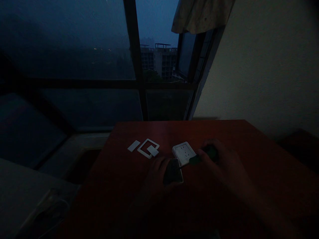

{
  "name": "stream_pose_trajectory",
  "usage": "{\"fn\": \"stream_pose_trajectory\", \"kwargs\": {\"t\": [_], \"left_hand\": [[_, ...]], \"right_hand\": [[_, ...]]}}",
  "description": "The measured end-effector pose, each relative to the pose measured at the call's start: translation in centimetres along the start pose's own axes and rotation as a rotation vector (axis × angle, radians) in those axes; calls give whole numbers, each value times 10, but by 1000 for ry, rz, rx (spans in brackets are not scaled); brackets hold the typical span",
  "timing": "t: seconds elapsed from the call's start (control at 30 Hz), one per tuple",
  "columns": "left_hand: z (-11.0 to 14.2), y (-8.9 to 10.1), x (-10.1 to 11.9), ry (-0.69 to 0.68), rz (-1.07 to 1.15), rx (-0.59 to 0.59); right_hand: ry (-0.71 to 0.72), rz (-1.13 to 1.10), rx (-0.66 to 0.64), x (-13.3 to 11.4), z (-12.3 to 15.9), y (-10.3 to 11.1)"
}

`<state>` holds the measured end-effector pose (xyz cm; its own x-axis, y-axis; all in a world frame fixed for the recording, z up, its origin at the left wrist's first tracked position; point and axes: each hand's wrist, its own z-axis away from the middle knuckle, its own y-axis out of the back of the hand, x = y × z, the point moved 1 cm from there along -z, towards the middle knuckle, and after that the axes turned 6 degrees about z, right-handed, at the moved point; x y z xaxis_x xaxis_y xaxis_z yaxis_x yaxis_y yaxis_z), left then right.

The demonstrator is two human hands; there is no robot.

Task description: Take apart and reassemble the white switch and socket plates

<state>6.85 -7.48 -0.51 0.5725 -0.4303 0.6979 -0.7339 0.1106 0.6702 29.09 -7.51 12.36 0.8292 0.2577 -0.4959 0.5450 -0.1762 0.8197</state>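
In the dim head view, my left hand [157, 172] grips a small square switch module [171, 172] with a dark back and a pale rim, just above or on the table. My right hand [219, 159] is closed around the dark green handle of a screwdriver [195, 160]. Its thin shaft points left, and the tip meets the dark back of the module; whether it sits in a screw is too dark to tell. Just behind both hands lies a white wall socket [183, 152], its slotted face upward.
A white square frame [143, 151] lies left of the socket, with a small white plate [153, 151] across its corner. Another white plate [134, 146] is further left. The reddish-brown table [164, 129] stands by a window [87, 106] and a pale wall [261, 73].
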Motion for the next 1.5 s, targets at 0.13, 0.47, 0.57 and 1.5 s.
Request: {"fn": "stream_pose_trajectory", "kwargs": {"t": [0.13, 0.47, 0.57, 1.5], "left_hand": [[0, 0, -1, 13, 4, -20], [-1, -2, -2, -16, -18, 4], [-2, -1, -3, -23, -27, 9], [-5, -4, -10, 17, 44, 39]], "right_hand": [[27, 21, 10, -3, -2, 2], [98, 309, -26, -17, -8, 4], [165, 493, -37, -30, -17, 4], [446, 421, -244, -42, -46, 16]]}}
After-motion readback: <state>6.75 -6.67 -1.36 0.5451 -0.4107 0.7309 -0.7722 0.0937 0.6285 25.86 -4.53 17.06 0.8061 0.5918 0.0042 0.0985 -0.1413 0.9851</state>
